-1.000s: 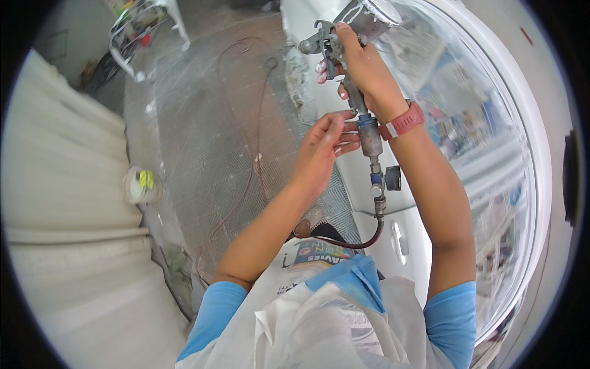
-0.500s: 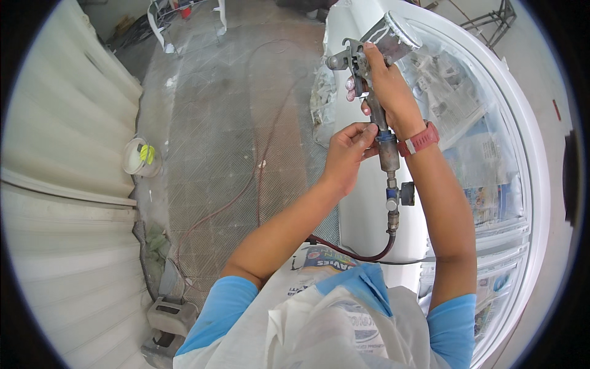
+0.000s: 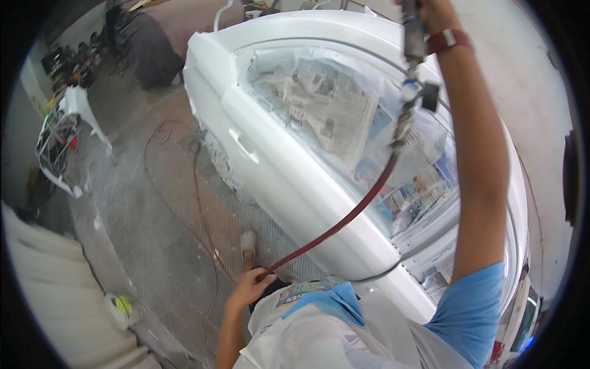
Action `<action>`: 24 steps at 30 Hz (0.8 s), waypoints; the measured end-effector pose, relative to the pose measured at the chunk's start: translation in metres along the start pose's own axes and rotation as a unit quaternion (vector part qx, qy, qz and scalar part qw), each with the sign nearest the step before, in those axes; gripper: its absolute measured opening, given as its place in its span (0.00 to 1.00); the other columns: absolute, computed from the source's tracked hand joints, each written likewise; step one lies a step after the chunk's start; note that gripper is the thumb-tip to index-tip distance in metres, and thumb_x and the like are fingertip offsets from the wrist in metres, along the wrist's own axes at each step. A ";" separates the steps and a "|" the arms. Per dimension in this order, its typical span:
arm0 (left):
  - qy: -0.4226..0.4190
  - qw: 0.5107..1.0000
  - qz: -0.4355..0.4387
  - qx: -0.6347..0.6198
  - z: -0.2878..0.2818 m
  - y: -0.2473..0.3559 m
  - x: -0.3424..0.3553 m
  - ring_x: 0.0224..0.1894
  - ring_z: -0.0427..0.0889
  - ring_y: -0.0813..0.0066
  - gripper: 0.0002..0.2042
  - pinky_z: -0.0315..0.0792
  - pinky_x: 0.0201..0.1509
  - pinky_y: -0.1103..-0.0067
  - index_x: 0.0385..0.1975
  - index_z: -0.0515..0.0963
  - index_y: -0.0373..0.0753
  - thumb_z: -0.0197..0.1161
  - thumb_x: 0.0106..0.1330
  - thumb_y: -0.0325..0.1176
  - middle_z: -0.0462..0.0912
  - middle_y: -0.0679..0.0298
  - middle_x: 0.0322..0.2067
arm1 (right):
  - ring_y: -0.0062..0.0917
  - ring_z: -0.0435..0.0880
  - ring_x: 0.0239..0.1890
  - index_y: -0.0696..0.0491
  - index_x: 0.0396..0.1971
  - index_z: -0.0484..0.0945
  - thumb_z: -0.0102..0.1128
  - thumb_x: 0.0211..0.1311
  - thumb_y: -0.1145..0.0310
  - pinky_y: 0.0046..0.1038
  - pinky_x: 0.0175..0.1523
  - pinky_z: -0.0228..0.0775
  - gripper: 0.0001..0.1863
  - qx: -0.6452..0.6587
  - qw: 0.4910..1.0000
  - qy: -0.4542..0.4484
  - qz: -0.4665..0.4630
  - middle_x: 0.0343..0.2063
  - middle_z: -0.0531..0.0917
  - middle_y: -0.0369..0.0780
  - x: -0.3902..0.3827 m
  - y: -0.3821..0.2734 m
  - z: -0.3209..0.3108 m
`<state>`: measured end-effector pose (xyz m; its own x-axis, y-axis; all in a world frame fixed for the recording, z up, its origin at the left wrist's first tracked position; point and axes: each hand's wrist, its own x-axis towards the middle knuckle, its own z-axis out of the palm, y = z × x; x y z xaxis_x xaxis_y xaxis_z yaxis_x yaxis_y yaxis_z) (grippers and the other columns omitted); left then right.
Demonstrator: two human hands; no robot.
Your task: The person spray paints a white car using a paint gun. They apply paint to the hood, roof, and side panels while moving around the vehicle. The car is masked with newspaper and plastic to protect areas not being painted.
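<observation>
At the top edge of the picture my right hand (image 3: 439,15) is closed round the handle of a spray gun (image 3: 413,34), whose head lies outside the picture. Below the handle hang metal fittings and a small dark round gauge (image 3: 430,96). From these a dark red air hose (image 3: 350,216) curves down to my waist. There my left hand (image 3: 251,288) is closed on the hose. Beside me stands a white car body (image 3: 276,157), its windows covered with newspaper (image 3: 335,117) and clear plastic.
Another hose (image 3: 200,212) lies looped across the tiled floor. A white bucket (image 3: 123,310) stands by the pale curtain (image 3: 49,283) at the lower left. White car parts (image 3: 77,101) and clutter stand at the far left, near a dark draped cover (image 3: 150,46).
My right hand has lifted the spray gun up and away over the car. My left hand has left the gun and dropped to the hose at my waist. The view has turned.
</observation>
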<state>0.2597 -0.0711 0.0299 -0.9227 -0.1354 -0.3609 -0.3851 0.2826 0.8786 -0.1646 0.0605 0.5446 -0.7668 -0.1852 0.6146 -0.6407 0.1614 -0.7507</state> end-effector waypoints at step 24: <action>0.801 0.536 -0.003 -0.265 -0.545 -0.064 0.146 0.41 0.77 0.53 0.16 0.71 0.48 0.58 0.39 0.75 0.35 0.49 0.75 0.43 0.79 0.51 0.37 | 0.37 0.85 0.19 0.65 0.32 0.79 0.52 0.76 0.49 0.35 0.22 0.84 0.29 -0.314 0.887 0.280 0.189 0.25 0.84 0.48 0.376 0.236 -0.155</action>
<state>0.1588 -0.6262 0.0910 0.4415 -0.8973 -0.0050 0.0639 0.0259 0.9976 -0.6098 0.1794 0.6362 -0.7194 0.4791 0.5028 -0.0942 0.6500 -0.7541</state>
